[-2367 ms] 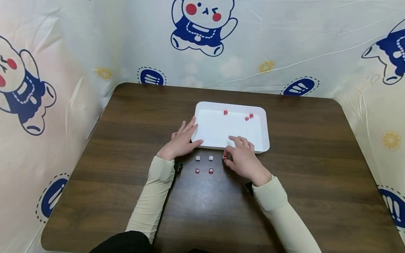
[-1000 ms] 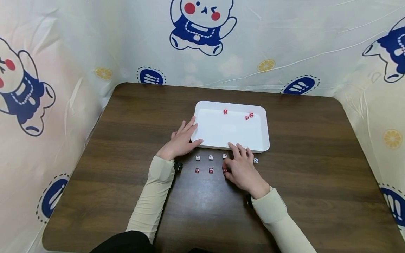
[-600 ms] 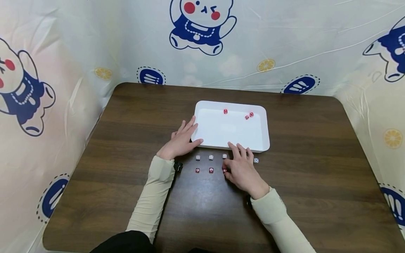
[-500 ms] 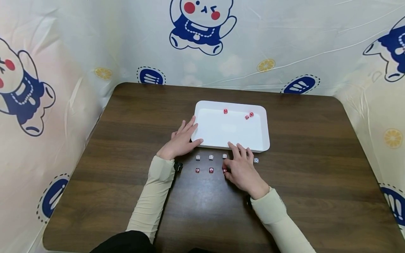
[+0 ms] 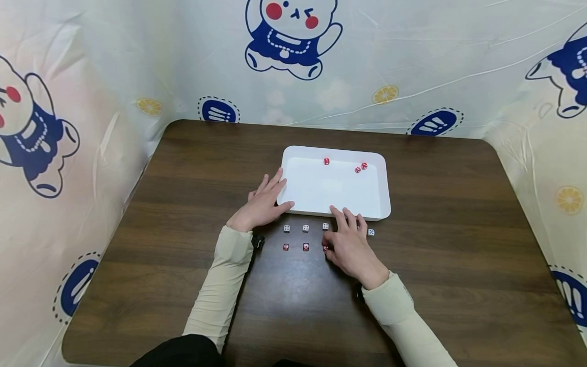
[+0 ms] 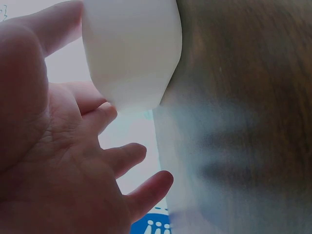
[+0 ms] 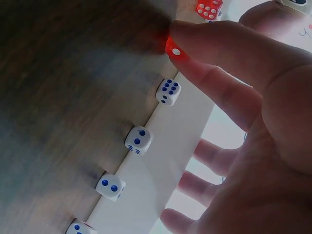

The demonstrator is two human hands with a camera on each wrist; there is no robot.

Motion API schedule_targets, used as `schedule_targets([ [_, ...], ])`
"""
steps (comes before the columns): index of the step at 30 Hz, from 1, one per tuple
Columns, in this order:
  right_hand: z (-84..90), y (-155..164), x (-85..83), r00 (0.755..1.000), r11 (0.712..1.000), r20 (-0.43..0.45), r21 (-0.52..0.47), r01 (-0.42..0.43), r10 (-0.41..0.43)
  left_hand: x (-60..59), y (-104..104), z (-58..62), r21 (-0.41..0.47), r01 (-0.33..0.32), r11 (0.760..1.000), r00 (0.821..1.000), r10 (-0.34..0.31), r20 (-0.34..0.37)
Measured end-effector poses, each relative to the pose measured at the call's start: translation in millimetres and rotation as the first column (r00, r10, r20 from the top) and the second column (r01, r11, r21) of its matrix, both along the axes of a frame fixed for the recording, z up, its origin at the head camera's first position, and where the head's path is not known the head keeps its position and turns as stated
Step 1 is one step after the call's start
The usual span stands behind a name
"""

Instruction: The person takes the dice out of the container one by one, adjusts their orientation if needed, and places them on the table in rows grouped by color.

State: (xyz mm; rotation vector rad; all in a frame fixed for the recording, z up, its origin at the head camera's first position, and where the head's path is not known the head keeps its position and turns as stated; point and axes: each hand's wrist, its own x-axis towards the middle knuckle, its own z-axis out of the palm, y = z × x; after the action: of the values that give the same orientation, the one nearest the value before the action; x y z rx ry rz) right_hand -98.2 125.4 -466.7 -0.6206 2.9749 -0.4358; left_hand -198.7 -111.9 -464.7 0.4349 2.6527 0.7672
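Note:
My right hand [image 5: 355, 252] pinches a red die [image 7: 175, 50] between thumb and index finger, low over the table at the right end of a row of red dice. To its left lie one red die [image 5: 305, 246] and another red die [image 5: 286, 247]. Several white dice form a row beyond them, among them one white die [image 5: 286, 229] and another [image 5: 371, 232] right of my fingers. My left hand [image 5: 259, 206] rests on the left corner of a white tray [image 5: 387, 191], fingers spread and thumb on its near rim. My right fingertips reach the tray's near edge.
Inside the tray, toward its far side, lie a red die [image 5: 326, 161] and two more red dice, one [image 5: 364, 166] close beside the other. The brown table [image 5: 458, 229] ends at a patterned curtain [image 5: 183, 61] behind and on both sides.
Since the earliest frame my right hand has moved toward me with the red die, from the white row to the red row. White dice it covered now show. The left hand has stayed put.

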Motion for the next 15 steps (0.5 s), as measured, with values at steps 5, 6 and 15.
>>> schedule_targets([
  [5,-0.9,0.1,-0.1,1.0,1.0,-0.003,0.008,0.004,-0.004,-0.3,-0.2,-0.4,-0.003,-0.002,1.0,1.0,0.002,0.001],
  [6,-0.9,0.2,0.0,1.0,1.0,-0.004,0.008,0.004,-0.004,-0.3,-0.3,-0.5,-0.004,-0.003,1.0,1.0,0.003,0.0],
  [15,-0.1,0.2,0.1,1.0,1.0,-0.004,0.007,0.002,-0.002,-0.1,-0.4,0.4,-0.004,0.0,1.0,1.0,0.0,0.002],
])
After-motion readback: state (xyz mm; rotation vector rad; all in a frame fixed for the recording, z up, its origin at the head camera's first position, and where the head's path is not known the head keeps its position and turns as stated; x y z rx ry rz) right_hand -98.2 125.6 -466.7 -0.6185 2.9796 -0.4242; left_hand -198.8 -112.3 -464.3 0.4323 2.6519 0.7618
